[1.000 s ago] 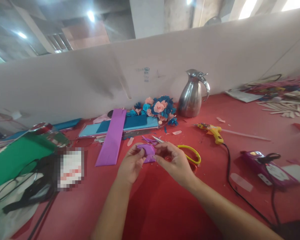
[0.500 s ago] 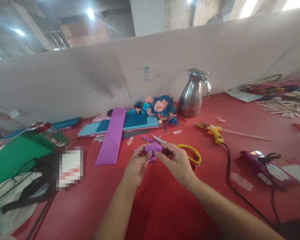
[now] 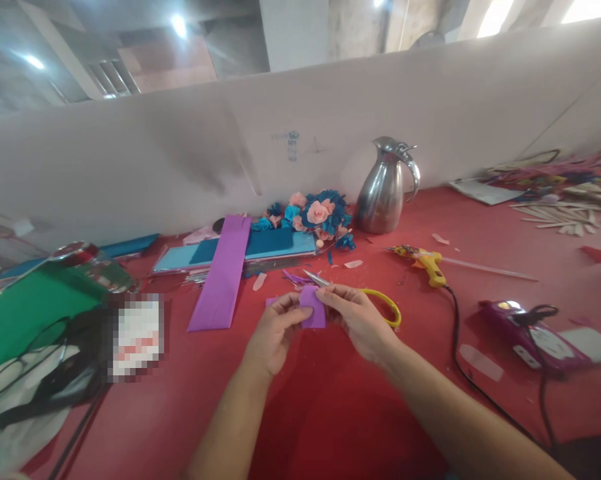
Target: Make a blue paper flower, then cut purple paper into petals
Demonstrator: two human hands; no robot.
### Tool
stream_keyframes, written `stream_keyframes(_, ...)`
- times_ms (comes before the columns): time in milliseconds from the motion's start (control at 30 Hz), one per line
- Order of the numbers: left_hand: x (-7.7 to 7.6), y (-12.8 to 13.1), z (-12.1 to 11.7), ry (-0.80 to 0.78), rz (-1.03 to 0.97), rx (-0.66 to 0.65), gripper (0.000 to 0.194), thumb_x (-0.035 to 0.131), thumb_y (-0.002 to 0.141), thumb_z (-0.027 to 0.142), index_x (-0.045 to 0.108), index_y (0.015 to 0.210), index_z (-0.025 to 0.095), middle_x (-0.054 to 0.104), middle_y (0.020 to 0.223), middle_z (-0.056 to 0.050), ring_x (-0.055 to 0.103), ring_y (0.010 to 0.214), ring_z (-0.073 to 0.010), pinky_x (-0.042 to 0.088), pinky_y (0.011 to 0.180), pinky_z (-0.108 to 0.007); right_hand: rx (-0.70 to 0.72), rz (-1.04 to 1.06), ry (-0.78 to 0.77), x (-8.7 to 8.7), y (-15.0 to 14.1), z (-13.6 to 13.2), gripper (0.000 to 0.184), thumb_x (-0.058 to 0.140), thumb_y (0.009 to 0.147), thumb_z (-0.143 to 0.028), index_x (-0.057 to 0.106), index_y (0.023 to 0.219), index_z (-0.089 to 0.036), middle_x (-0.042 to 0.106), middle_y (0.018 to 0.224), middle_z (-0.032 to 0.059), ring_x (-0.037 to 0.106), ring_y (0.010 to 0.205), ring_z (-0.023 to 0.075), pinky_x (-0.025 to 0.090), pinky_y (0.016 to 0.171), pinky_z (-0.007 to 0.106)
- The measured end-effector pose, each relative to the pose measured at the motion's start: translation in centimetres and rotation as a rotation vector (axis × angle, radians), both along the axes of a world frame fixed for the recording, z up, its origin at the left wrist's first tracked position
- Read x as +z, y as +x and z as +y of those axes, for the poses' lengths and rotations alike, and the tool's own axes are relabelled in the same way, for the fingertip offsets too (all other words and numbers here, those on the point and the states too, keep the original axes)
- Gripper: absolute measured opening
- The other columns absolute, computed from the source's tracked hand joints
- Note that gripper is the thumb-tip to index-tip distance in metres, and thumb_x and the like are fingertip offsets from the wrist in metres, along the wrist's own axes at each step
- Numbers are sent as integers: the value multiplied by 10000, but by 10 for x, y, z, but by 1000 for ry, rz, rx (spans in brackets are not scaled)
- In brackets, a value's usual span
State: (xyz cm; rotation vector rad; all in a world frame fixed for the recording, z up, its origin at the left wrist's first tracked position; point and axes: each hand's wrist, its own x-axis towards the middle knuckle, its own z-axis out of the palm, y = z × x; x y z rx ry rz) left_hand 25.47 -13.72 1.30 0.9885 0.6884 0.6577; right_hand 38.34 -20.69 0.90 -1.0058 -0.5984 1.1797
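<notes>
Both my hands meet over the red table [image 3: 330, 413], pinching a small purple paper piece [image 3: 312, 311] between them. My left hand [image 3: 273, 333] grips its left side with thumb and fingers closed. My right hand [image 3: 357, 320] pinches its right edge. Just behind my right hand lie yellow-handled scissors [image 3: 375, 300], blades pointing left. A long folded purple paper strip [image 3: 223, 273] lies to the left of my hands.
A steel jug [image 3: 385, 190] and a bunch of blue and pink paper flowers [image 3: 320, 217] stand by the white partition. A yellow glue gun [image 3: 427, 261] with a black cord lies right, a purple device [image 3: 535, 337] beyond. Blue sheets [image 3: 260, 248], green paper [image 3: 25, 313] and glasses [image 3: 35, 387] lie left.
The purple piece went from a rounded, bunched shape between my fingers to a flatter rectangle held upright. My hands stayed in about the same spot, shifting slightly.
</notes>
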Motion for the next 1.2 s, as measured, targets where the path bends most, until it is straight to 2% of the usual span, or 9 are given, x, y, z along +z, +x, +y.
stream_keyframes(100,0,0,1,19,34,84,163,771,622,182,695,766,172,674,755,5,603,694,-110,470,687,-228,-14,-6,-29,0,0,0,311,733,673,-460,637,717,-168,615,661,-8,528,592,99,404,579,232)
stream_keyframes(200,-2,-1,3,23,41,149,189,784,617,211,684,773,173,666,748,9,596,671,-106,469,635,-223,33,-97,-42,1,-2,-1,300,771,632,-403,661,797,-177,650,744,1,552,647,111,413,610,240)
stream_keyframes(400,-5,-2,5,82,44,125,242,800,615,224,685,823,178,675,794,0,602,733,-119,488,661,-235,-11,-187,-7,-3,-3,0,243,755,640,-360,678,789,-185,677,775,11,580,702,137,452,700,283)
stream_keyframes(567,-2,-5,7,131,75,132,235,793,631,257,709,832,167,691,803,-20,615,742,-127,494,688,-242,-6,-283,12,-4,-1,1,208,737,653,-340,697,792,-190,679,755,5,582,688,142,450,692,294)
stream_keyframes(733,-1,-5,12,31,39,217,215,829,560,242,714,726,167,680,704,7,589,625,-81,448,593,-188,7,-129,-40,0,-1,1,257,712,693,-412,683,778,-171,638,660,-5,561,614,110,437,644,261)
stream_keyframes(833,-2,-4,14,-6,8,263,227,846,526,236,710,696,171,672,668,24,566,588,-56,424,568,-164,29,-86,-43,1,-2,0,289,742,664,-400,672,829,-174,658,727,3,572,634,108,438,636,251)
stream_keyframes(967,-4,-4,14,-9,-6,238,223,844,538,235,712,710,182,679,665,27,560,571,-52,416,557,-161,73,-172,-11,-1,-4,1,289,764,640,-345,668,854,-176,663,759,1,568,648,113,443,647,262)
stream_keyframes(1200,0,-3,7,0,18,81,227,834,565,245,743,756,160,721,753,-26,615,674,-106,468,642,-210,18,-231,23,-8,-6,2,217,720,672,-338,659,806,-179,665,723,-1,584,657,126,453,668,277)
